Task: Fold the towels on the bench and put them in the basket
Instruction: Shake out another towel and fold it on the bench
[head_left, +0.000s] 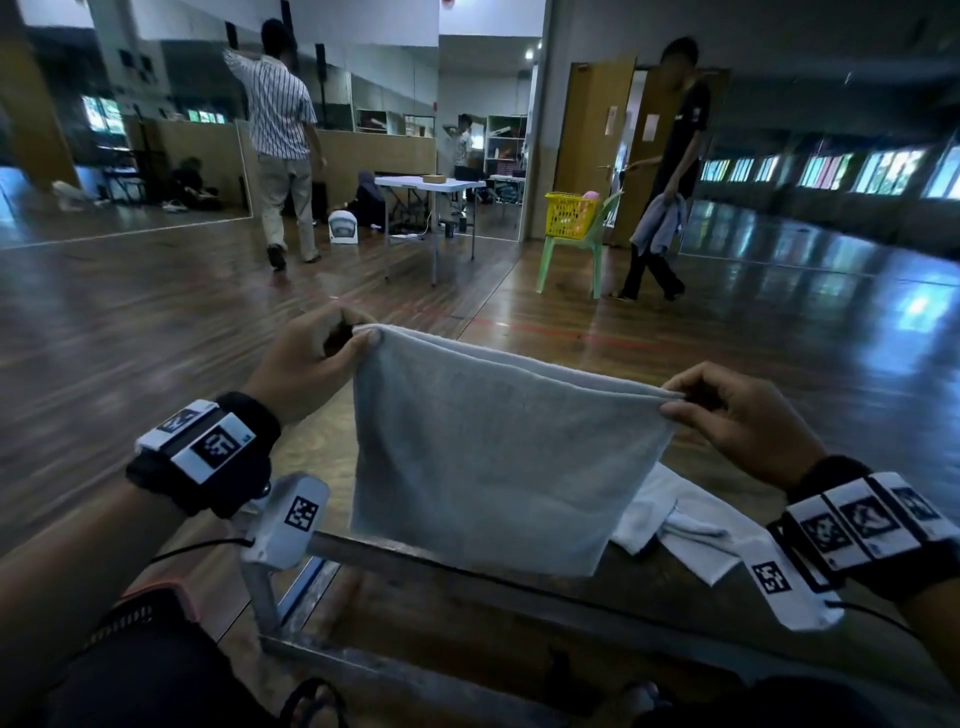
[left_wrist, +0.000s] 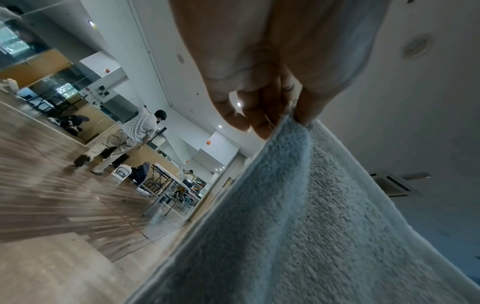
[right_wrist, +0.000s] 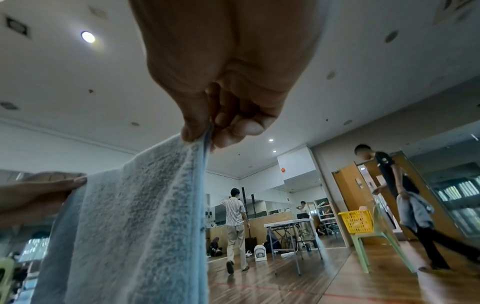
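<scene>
A pale blue towel (head_left: 488, 457) hangs doubled over in the air above the wooden bench (head_left: 519, 613). My left hand (head_left: 311, 358) pinches its top left corner between thumb and fingers, and my right hand (head_left: 737, 415) pinches the top right corner. In the left wrist view the left hand (left_wrist: 283, 115) grips the towel (left_wrist: 298, 226) edge. The right wrist view has the right hand (right_wrist: 207, 135) clamped on the towel (right_wrist: 135, 226) corner, with the left hand (right_wrist: 39, 193) on the far corner. A white towel (head_left: 675, 525) lies crumpled on the bench behind. The yellow basket (head_left: 571, 214) sits on a green chair (head_left: 576, 254) across the floor.
A person in black (head_left: 670, 171) carrying cloth walks close to the chair by a wooden door. Another person in a striped shirt (head_left: 283, 140) walks away on the left. A white folding table (head_left: 431, 208) stands at the back. Glossy wooden floor lies between bench and chair.
</scene>
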